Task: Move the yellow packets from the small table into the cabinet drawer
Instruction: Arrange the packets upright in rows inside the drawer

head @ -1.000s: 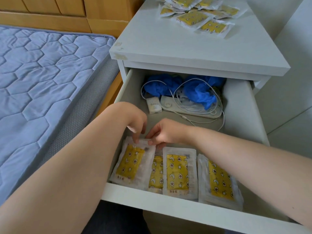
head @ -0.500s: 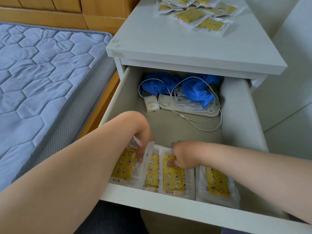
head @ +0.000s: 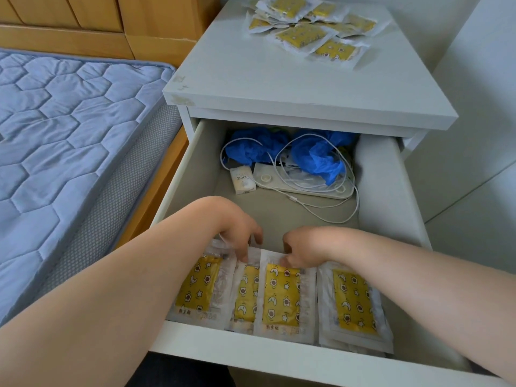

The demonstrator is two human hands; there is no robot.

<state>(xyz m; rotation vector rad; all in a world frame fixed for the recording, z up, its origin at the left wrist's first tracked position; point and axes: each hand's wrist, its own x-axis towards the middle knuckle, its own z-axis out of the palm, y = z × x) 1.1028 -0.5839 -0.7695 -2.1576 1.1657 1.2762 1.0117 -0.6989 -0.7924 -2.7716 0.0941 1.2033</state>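
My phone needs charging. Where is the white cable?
Head view: the cable lies at the back of the open drawer, right of centre, coiled over a flat white device and next to the crumpled blue plastic.

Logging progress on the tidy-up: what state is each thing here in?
Drawer: pulled open.
Drawer packets: flat, in a row at the front.
Tabletop packets: loose pile, not yet moved.
Left hand: fingers on drawer packets' top edges.
Right hand: likewise; grip unclear.
White cable: loosely coiled at the back.
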